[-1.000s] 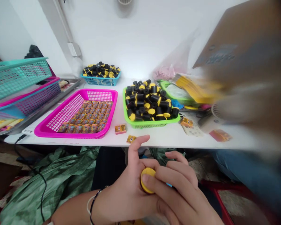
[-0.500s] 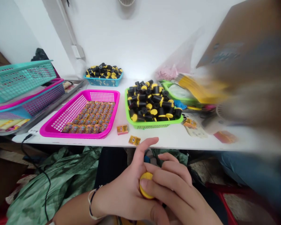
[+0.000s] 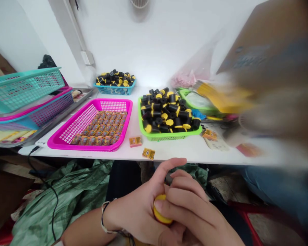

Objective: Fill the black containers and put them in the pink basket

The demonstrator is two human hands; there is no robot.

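Low in front of me, my left hand [image 3: 143,201] is wrapped round a small round container with a yellow cap [image 3: 161,212]; one of its fingers sticks out forward. My right hand [image 3: 192,208] lies over it from the right, its fingers bent and a fingertip on the cap. The fingers hide most of the container's body. Two small orange printed packets, one [image 3: 135,141] by the pink basket and one [image 3: 148,153] at the table edge, lie just beyond my hands.
A pink basket [image 3: 51,141] holds rows of wrapped, printed containers. Black canisters with yellow caps fill a green basket [image 3: 169,137] and a blue basket [image 3: 115,90]. Stacked baskets [image 3: 25,90] stand left. On the right are a cardboard box [image 3: 256,37] and a blurred person.
Both hands have dipped slightly, with the yellow cap tilting a little between them. My left hand's outstretched finger points further right. The whole scene has shifted slightly right.
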